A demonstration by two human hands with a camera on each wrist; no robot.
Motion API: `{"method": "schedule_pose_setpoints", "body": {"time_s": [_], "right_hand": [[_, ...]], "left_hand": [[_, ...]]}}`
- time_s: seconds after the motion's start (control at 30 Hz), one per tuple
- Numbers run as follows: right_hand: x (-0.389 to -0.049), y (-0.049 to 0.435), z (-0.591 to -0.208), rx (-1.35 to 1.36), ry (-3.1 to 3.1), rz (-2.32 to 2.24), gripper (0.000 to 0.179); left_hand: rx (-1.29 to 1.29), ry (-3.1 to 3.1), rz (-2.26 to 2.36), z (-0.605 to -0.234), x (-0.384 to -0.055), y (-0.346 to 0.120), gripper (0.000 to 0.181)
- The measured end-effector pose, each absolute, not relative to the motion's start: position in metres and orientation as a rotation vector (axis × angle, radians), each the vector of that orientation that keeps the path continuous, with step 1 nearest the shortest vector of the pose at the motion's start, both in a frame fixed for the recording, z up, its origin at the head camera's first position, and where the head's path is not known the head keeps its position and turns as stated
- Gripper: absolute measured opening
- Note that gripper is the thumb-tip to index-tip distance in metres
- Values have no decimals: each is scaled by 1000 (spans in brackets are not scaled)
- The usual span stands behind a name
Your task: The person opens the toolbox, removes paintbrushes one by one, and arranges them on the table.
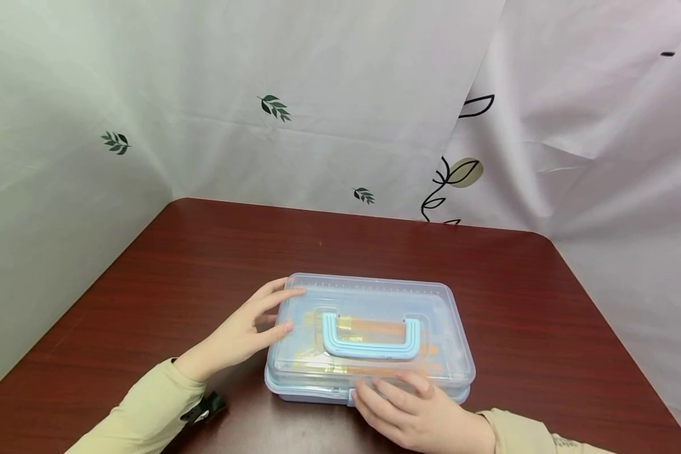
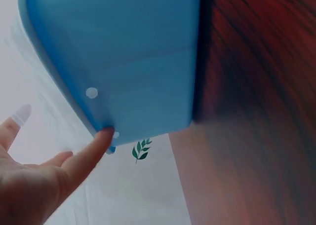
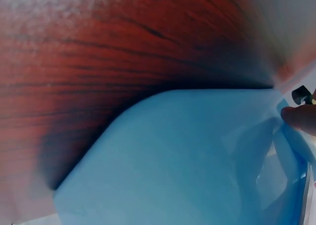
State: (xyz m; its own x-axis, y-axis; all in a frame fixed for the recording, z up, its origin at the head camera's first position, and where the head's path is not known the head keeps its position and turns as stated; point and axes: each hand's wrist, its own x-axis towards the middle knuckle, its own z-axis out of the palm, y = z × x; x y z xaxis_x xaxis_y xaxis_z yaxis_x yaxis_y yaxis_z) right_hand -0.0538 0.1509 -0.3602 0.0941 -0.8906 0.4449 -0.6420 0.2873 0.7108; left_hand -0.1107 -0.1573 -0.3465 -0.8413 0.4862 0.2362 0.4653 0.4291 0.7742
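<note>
A plastic case (image 1: 374, 296) with a clear lid, a pale blue base and a light blue handle (image 1: 371, 350) lies closed on the table. Through the lid show several brush-like items with orange handles and yellow ends. Spread fingers of my left hand (image 1: 241, 328) touch the case's left side and lid edge; in the left wrist view one fingertip meets the blue base (image 2: 133, 62). At the front, my right hand (image 1: 414, 413) touches the case beside its latch (image 1: 350, 397). The right wrist view shows a fingertip (image 3: 298, 119) at that latch.
The dark red wooden table (image 1: 232, 233) has rounded far corners. White cloth (image 1: 340, 145) with leaf prints hangs behind it and along both sides. A black strap piece (image 1: 204, 408) sits by the left cuff.
</note>
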Motion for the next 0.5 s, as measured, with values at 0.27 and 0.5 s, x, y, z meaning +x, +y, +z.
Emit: {"method": "schedule_pose_setpoints", "body": {"time_s": [0.27,0.5], "right_hand": [[-53,145,-352,1407,-1587,-306,30],[-54,139,-345,1389,-1515,-280,27]], "left_hand": [[988,2644,1406,-351,-108,-164,52],[996,2625,1430,-351,-108,-165,52]]}}
